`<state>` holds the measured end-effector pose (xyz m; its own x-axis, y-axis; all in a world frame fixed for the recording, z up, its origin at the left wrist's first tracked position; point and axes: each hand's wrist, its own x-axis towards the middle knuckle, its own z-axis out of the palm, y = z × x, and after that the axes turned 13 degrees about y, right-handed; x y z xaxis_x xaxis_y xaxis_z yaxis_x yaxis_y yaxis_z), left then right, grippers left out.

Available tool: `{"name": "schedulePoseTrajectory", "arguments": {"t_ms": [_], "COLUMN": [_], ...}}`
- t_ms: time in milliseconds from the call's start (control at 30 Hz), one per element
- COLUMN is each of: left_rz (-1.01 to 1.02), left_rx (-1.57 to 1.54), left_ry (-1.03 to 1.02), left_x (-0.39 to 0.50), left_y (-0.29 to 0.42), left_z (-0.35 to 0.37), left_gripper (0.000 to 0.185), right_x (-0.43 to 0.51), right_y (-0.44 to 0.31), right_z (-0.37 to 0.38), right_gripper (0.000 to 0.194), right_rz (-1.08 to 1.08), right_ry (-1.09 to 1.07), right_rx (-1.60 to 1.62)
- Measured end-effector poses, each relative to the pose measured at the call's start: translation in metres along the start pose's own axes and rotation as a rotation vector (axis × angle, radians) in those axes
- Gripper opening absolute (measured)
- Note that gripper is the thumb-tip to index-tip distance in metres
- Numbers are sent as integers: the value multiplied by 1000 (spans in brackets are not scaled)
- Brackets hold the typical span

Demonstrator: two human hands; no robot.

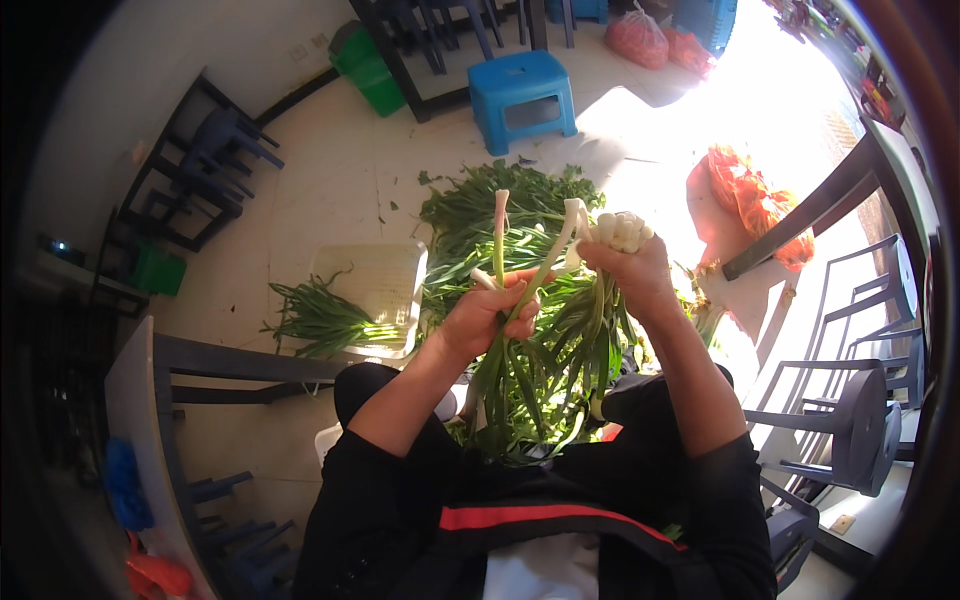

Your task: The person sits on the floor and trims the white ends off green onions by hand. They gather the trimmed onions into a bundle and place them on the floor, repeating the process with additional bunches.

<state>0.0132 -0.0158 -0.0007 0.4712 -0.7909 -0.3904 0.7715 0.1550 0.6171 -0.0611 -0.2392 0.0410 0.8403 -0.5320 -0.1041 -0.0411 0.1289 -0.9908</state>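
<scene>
My right hand (634,274) is closed around a bunch of garlic greens, its white root ends (622,231) pointing up and the leaves hanging below. My left hand (491,311) grips a few long stalks (500,232); one has a pinkish end standing upright. A pale bent stalk (555,251) runs between the two hands. Beneath them, a large heap of leafy greens (480,202) lies on the floor and reaches down between my knees. To the left, a smaller bunch of greens (322,311) lies partly in a white plastic basket (417,300).
A blue plastic stool (519,71) stands beyond the heap, near a green bin (367,67). Orange plastic bags (765,202) lie at the right, beside a table leg (802,202). Stools (855,427) stand at right, and a table edge (139,450) is at left.
</scene>
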Motion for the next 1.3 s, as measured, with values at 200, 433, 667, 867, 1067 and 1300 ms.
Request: {"name": "schedulePoseTrajectory", "arguments": {"t_ms": [200,433,667,867,1067,1300], "left_rz": [251,185,43,159,196,8], "left_rx": [0,291,337,519,632,406], "left_ry": [174,165,215,347,301,115], "left_x": [0,8,16,21,24,12], "left_y": [17,-14,-19,-28,-33,-6], "left_z": [-12,4,8,10,9,6], "left_gripper": [31,23,20,24,36,53], "right_x": [8,6,0,-23,-29,-1], "right_y": [-2,4,3,2,28,34], "right_z": [-10,-4,11,24,41,26], "right_gripper": [50,31,29,50,53,36], "right_rz": [-24,294,154,-166,-177,-52], "right_ry": [42,-37,-220,-170,38,-27], "right_rx": [-76,267,287,-266,-550,-335]}}
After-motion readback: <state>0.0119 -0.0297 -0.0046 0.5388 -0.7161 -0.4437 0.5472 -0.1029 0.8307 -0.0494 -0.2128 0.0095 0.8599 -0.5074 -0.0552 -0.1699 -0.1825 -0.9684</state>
